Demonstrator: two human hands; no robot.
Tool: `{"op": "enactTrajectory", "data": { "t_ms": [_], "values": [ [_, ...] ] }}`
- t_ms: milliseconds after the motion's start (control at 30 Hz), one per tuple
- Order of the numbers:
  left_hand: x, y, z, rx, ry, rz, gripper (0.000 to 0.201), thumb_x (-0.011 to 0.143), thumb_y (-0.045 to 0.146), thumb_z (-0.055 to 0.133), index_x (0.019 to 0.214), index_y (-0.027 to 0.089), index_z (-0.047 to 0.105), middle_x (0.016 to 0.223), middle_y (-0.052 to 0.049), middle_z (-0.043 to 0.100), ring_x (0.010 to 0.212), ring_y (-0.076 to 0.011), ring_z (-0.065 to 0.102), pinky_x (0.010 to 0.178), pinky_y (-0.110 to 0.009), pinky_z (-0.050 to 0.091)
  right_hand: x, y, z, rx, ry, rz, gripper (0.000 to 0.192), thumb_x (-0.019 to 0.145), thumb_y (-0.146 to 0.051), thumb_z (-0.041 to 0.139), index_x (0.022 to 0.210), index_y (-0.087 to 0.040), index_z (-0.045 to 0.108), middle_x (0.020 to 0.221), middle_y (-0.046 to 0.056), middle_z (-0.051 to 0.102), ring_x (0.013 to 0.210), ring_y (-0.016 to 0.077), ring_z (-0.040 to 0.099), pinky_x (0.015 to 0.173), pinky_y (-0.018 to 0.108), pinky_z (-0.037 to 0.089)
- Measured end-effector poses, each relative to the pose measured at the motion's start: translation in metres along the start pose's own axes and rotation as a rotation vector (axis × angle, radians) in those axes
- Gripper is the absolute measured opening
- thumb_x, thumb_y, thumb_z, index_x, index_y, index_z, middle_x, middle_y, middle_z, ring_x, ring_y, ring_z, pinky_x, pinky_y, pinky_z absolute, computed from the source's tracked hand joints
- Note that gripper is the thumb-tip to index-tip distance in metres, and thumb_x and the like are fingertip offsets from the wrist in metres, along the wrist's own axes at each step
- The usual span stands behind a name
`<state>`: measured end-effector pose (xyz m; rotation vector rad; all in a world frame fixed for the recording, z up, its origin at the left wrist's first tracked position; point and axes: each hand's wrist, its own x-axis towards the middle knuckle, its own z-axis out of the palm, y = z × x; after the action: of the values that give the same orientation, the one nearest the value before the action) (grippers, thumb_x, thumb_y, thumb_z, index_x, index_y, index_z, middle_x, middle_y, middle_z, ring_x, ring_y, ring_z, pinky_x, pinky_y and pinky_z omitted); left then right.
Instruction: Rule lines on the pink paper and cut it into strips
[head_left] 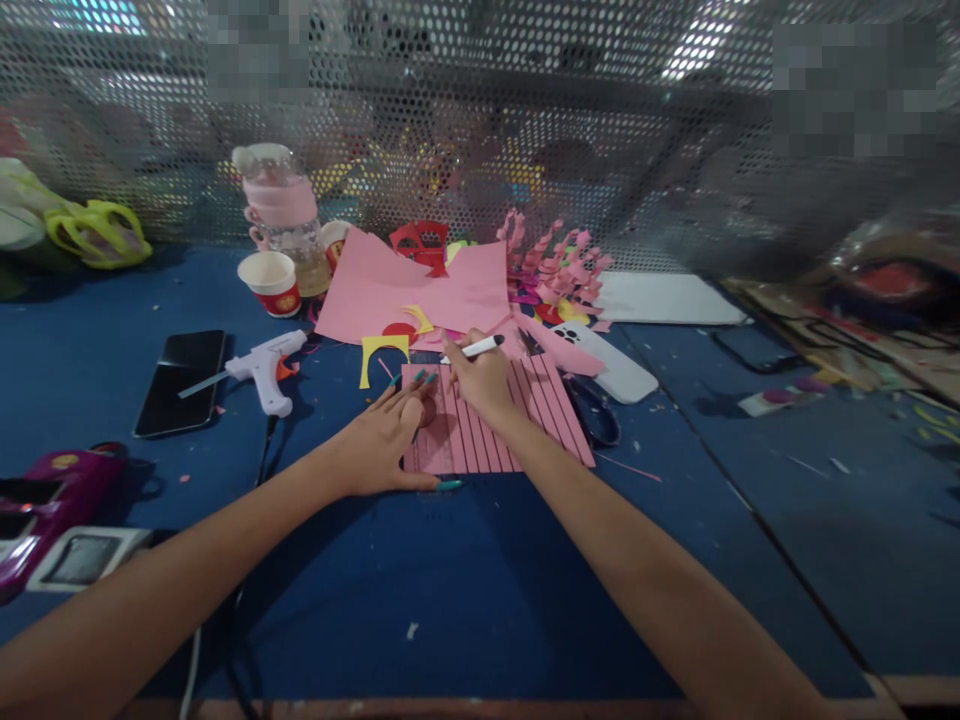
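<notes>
from the head view, the person leans over a blue table (480, 600) with both forearms stretched forward. the left hand (386, 440) lies flat, fingers spread and released, pressing down on the left part of a pink sheet ruled with dark lines (525, 415); the teal-painted nails show at the fingertips. the right hand (480, 380) is closed around a white marker (474, 349), its tip at the upper left corner of the lined sheet, the fist resting on the paper's top edge. the sheet sits in the middle of the table, just ahead of both wrists

behind it lies a large plain pink paper (420, 285), with yellow cut-outs (382, 350) and red scraps (420, 245) on and beside it. a cluster of curled pink paper strips (559, 265) stands to the right of that. a white glue gun (266, 370) rests left of the hands, next to a dark phone (181, 380). a paper cup (270, 282) and a clear bottle with a pink label (281, 215) stand further back. a white phone case (611, 365) lies right of the lined sheet, black scissors (596, 415) just beside it. a perforated metal screen (480, 120) closes the back of the table
</notes>
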<state>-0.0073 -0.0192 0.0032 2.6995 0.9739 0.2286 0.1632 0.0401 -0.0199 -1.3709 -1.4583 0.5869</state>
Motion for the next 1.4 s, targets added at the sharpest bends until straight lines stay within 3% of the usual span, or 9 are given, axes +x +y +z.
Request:
{"op": "enactTrajectory", "data": {
  "t_ms": [467, 700, 833, 1033, 1133, 1400],
  "values": [
    [0.002, 0.001, 0.0, -0.015, 0.018, 0.012, 0.061, 0.071, 0.069, 0.053, 0.095, 0.014, 0.044, 0.142, -0.03, 0.03, 0.137, -0.0334, 0.021, 0.111, -0.05, 0.022, -0.009, -0.02, -0.011, -0.02, -0.107, 0.012, 0.04, 0.083, -0.048, 0.049, 0.055, -0.024, 0.032, 0.038, -0.008, 0.04, 0.037, 0.0112, 0.043, 0.044, 0.024, 0.032],
    [0.003, 0.0, 0.002, 0.013, 0.033, 0.024, 0.068, 0.07, 0.068, 0.054, 0.104, 0.01, 0.044, 0.141, -0.03, 0.033, 0.136, -0.0355, 0.024, 0.11, -0.05, 0.023, -0.027, -0.026, -0.02, -0.014, -0.124, -0.014, 0.043, 0.082, -0.049, 0.05, 0.054, -0.024, 0.029, 0.041, -0.008, 0.038, 0.039, 0.0109, 0.042, 0.046, 0.025, 0.033],
    [0.002, -0.003, 0.005, 0.004, 0.045, 0.029, 0.069, 0.07, 0.069, 0.055, 0.106, 0.011, 0.045, 0.135, -0.028, 0.043, 0.134, -0.0355, 0.029, 0.109, -0.051, 0.023, -0.043, -0.03, -0.026, -0.02, -0.123, -0.024, 0.045, 0.081, -0.052, 0.05, 0.053, -0.024, 0.028, 0.04, -0.008, 0.038, 0.04, 0.0109, 0.04, 0.046, 0.025, 0.033],
    [0.001, -0.004, 0.005, -0.02, 0.034, 0.028, 0.084, 0.072, 0.069, 0.052, 0.127, 0.008, 0.033, 0.145, -0.029, 0.024, 0.136, -0.0339, 0.024, 0.109, -0.051, 0.022, -0.07, -0.039, -0.038, 0.095, -0.182, 0.094, 0.048, 0.075, -0.054, 0.057, 0.05, -0.024, 0.029, 0.035, -0.01, 0.035, 0.031, 0.0096, 0.04, 0.038, 0.023, 0.031],
    [0.001, -0.005, 0.005, -0.022, 0.029, 0.036, 0.089, 0.072, 0.068, 0.053, 0.132, 0.006, 0.028, 0.146, -0.029, 0.022, 0.137, -0.0334, 0.021, 0.11, -0.051, 0.02, -0.081, -0.041, -0.043, 0.14, -0.216, 0.126, 0.048, 0.074, -0.054, 0.059, 0.05, -0.024, 0.03, 0.034, -0.01, 0.035, 0.028, 0.0103, 0.041, 0.034, 0.023, 0.031],
    [0.001, -0.005, 0.004, -0.023, -0.008, 0.031, 0.087, 0.07, 0.068, 0.056, 0.128, 0.006, 0.034, 0.146, -0.029, 0.023, 0.138, -0.0326, 0.017, 0.111, -0.05, 0.016, -0.102, -0.047, -0.057, 0.138, -0.277, 0.136, 0.046, 0.073, -0.053, 0.059, 0.05, -0.024, 0.032, 0.035, -0.008, 0.039, 0.03, 0.0091, 0.039, 0.034, 0.022, 0.032]
  ]
}}
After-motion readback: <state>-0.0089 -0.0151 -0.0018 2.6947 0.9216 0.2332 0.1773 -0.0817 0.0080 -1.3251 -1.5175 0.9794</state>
